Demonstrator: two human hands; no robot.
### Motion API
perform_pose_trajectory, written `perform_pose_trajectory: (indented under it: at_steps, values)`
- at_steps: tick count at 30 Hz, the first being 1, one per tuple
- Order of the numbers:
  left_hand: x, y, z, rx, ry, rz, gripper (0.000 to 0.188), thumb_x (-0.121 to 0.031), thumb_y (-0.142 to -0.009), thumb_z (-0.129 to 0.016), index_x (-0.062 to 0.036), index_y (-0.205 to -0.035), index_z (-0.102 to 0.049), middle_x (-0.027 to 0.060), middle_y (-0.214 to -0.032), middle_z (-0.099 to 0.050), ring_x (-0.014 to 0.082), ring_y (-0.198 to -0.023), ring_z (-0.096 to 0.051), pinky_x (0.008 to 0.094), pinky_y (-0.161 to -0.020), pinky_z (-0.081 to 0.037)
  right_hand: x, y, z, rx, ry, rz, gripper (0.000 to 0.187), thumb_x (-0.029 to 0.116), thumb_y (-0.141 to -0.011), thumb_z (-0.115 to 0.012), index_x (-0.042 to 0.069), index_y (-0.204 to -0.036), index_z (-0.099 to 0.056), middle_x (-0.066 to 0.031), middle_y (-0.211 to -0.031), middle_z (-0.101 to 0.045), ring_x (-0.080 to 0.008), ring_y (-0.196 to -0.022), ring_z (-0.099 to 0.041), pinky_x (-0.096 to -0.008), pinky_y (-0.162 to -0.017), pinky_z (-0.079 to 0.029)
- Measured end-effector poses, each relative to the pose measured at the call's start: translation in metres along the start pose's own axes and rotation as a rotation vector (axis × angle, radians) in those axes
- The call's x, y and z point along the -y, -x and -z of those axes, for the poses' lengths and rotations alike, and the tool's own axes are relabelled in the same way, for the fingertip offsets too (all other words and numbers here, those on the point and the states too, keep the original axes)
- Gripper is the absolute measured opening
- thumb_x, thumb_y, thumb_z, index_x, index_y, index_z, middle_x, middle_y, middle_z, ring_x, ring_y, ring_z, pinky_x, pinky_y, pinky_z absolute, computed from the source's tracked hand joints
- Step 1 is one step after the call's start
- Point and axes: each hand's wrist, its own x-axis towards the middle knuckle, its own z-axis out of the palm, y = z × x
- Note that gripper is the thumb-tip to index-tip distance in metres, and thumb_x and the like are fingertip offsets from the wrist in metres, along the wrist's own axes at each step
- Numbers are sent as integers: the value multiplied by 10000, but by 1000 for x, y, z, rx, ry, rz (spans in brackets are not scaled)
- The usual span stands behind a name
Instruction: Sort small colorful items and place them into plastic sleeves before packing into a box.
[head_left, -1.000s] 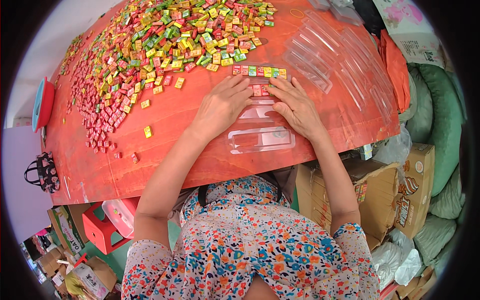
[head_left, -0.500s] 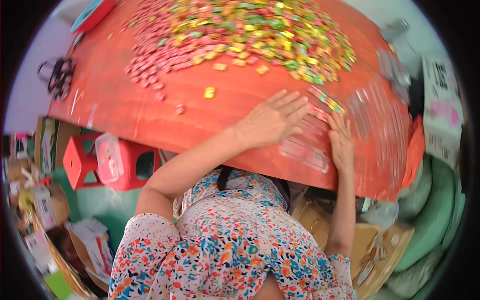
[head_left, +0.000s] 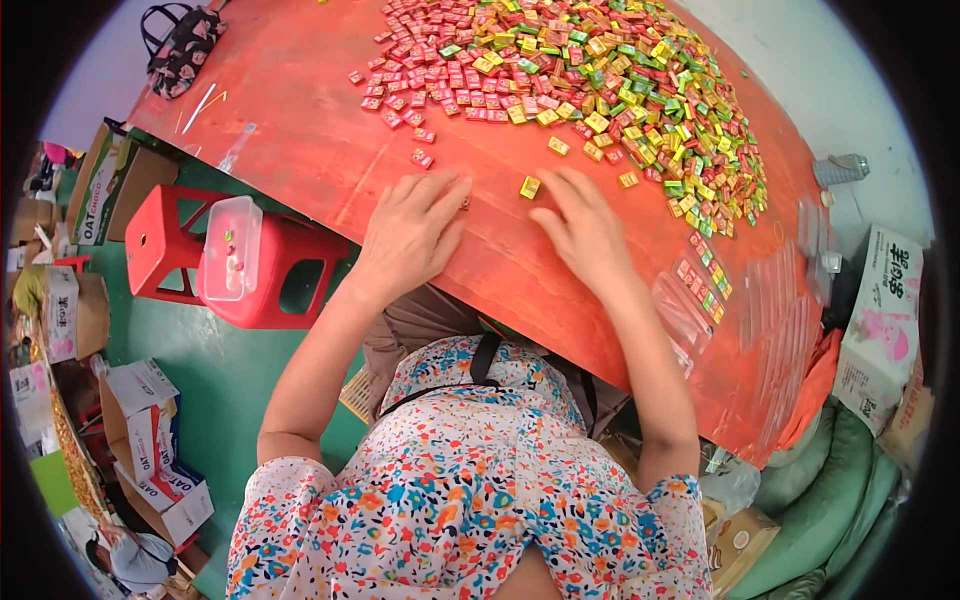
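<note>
Candy (head_left: 529, 187), small yellow wrapped square, lies between both flat hands.

An orange-red table (head_left: 330, 140) is covered at its far side by a broad heap of small wrapped candies (head_left: 600, 70). A lone yellow candy (head_left: 529, 187) is seen nearer. Clear plastic trays (head_left: 775, 300) are laid along the right edge.

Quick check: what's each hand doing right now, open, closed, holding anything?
Left hand: open, palm down on the orange table, holding nothing visible.
Right hand: open, flat on the table, fingers beside a yellow candy, not gripping it.
</note>
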Motion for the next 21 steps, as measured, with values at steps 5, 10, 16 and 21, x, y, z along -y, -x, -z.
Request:
perform_pose_trajectory:
  at_steps: [5, 10, 16, 21]
  values:
    - [20, -8, -19, 86, -71, 40, 358, -153, -854, -687, -70, -1201, -652, 103, -1225, -607, 297, -1074, -580, 408, -906, -465, -3, -7, -23, 48, 51, 97, 319, 124, -840, -717, 53, -1147, -667, -120, -1115, -631, -322, -1026, -615, -425, -871, -508]
    - [31, -27, -23, -179, -135, 64, 353, -28, -803, -607, -61, -1151, -657, 127, -1161, -625, 309, -1056, -578, 428, -929, -464, 1, 14, 4, 166, 8, 167, 287, 115, -844, -719, 51, -1121, -681, -115, -1126, -645, -322, -1046, -619, -418, -898, -503]
    - [7, -64, -60, -78, 60, -41, 372, -91, -828, -608, -41, -1197, -626, 161, -1255, -586, 335, -1130, -556, 446, -960, -459, -59, -32, 18, -67, 58, 0, 284, 184, -922, -660, 65, -1180, -662, -187, -1252, -624, -379, -1172, -584, -459, -975, -477]
    - [6, -111, -89, -68, -200, 154, 530, -340, -982, -551, -180, -1472, -432, 200, -1535, -369, 453, -1393, -349, 599, -1152, -235, -82, -74, 3, 101, 552, -172, 527, 446, -1020, -458, 204, -1487, -423, -153, -1592, -304, -386, -1481, -231, -678, -1130, -200]
